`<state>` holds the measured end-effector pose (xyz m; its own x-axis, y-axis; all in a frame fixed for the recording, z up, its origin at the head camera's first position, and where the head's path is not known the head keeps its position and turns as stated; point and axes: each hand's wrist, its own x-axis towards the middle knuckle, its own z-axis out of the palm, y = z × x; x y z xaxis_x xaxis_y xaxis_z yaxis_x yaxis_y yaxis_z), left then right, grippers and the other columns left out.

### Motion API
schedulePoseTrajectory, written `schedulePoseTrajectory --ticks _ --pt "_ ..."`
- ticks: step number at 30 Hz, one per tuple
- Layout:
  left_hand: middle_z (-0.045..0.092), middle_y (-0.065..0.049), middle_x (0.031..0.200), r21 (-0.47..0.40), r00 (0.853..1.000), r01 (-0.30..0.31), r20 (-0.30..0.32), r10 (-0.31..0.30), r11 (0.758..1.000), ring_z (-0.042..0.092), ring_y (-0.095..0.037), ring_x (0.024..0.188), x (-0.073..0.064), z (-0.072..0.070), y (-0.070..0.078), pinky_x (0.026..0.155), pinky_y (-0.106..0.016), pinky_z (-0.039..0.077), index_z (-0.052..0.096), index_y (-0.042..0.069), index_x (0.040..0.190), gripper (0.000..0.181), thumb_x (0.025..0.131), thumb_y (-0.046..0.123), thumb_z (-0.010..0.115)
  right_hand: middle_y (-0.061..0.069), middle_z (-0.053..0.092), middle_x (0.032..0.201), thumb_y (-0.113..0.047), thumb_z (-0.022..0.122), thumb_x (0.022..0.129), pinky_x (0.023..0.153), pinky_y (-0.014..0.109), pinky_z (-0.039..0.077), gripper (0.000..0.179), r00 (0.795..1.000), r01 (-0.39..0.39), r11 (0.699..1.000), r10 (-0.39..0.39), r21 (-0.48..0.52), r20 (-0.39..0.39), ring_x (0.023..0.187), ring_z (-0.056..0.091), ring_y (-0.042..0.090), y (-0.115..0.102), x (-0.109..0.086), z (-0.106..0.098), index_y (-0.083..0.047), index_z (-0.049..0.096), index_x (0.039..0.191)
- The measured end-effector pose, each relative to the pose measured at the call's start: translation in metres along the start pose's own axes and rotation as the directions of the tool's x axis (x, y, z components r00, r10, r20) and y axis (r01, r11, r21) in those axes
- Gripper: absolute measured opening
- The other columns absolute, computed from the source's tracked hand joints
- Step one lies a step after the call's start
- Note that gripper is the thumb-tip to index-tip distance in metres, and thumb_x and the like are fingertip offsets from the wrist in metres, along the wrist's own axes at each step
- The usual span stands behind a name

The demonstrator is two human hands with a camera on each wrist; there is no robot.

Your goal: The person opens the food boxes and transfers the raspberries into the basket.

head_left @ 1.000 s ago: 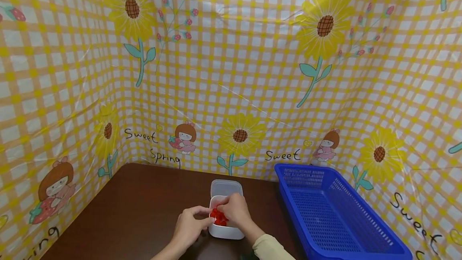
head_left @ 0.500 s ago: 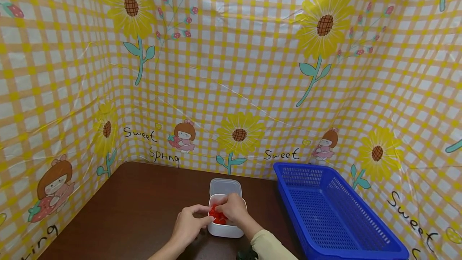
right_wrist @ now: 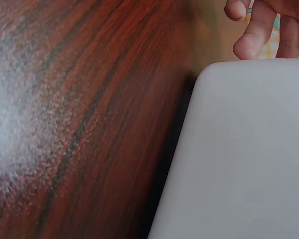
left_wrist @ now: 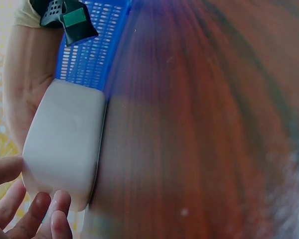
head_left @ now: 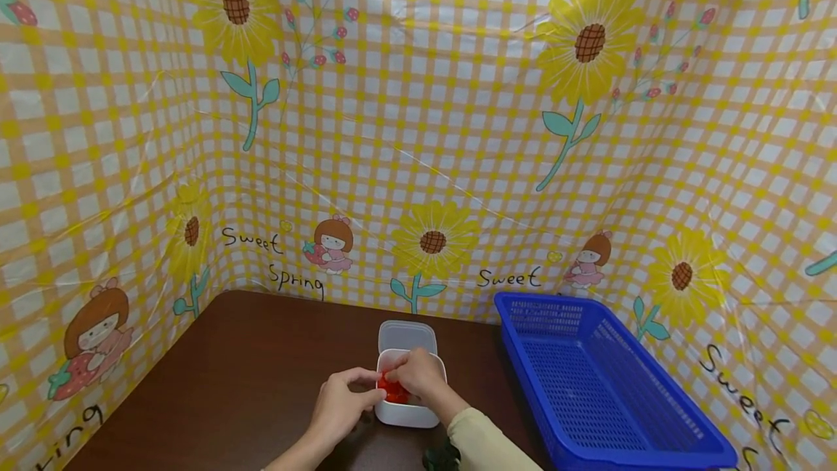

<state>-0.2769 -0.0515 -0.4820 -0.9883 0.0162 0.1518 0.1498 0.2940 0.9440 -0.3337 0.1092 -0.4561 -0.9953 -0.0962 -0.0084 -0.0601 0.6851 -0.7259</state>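
Note:
A small white plastic box point(head_left: 408, 416) stands on the table with several glossy red pieces point(head_left: 396, 392) inside; their kind is too small to make out. The left hand point(head_left: 340, 402) holds the box's left side, its thumb at the rim and fingers bent against the outer wall. In the left wrist view, the fingers point(left_wrist: 32, 216) touch the end of the box point(left_wrist: 67, 144). The right hand point(head_left: 425, 378) reaches over the right rim into the box, fingers bent down among the red pieces. Its fingertips are hidden, so whether they pinch a piece cannot be told.
A translucent lid point(head_left: 407, 338) lies just behind the box. To the right stands a large blue perforated basket point(head_left: 595, 384). Checkered cloth point(head_left: 418, 129) walls in the dark wooden table point(head_left: 275, 355) at the back and sides. A dark device point(head_left: 441, 456) sits by the right wrist.
Inside the box, the right fingers have shifted slightly over the red pieces, covering more of them. The left hand keeps its place. The whole view has drifted a little.

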Motion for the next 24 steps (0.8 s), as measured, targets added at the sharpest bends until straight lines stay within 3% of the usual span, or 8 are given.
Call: schedulePoseTrajectory --ticks 17,24 --pt "0.073 -0.002 0.084 -0.013 1.0 0.008 0.006 -0.008 1.0 0.067 -0.019 0.062 -0.0004 -0.0003 0.0021 0.047 -0.032 0.046 0.077 0.01 0.106 0.028 0.081 0.022 0.083 0.007 0.07 0.077 -0.01 0.078 0.084 0.059 0.03 0.057 0.011 1.0 -0.027 0.999 0.027 0.017 -0.008 0.063 0.061 0.016 -0.0005 0.0021 0.0019 0.0 0.079 0.089" --pt "0.074 -0.003 0.089 -0.011 1.0 0.011 0.009 -0.011 1.0 0.067 -0.018 0.064 -0.0008 -0.0004 0.0009 0.048 -0.032 0.046 0.077 0.01 0.106 0.028 0.081 0.022 0.082 0.009 0.07 0.081 -0.009 0.077 0.084 0.062 0.032 0.058 0.012 0.999 -0.043 0.995 0.042 0.092 0.014 0.067 0.062 0.017 0.0003 0.0022 0.0016 0.001 0.078 0.091"
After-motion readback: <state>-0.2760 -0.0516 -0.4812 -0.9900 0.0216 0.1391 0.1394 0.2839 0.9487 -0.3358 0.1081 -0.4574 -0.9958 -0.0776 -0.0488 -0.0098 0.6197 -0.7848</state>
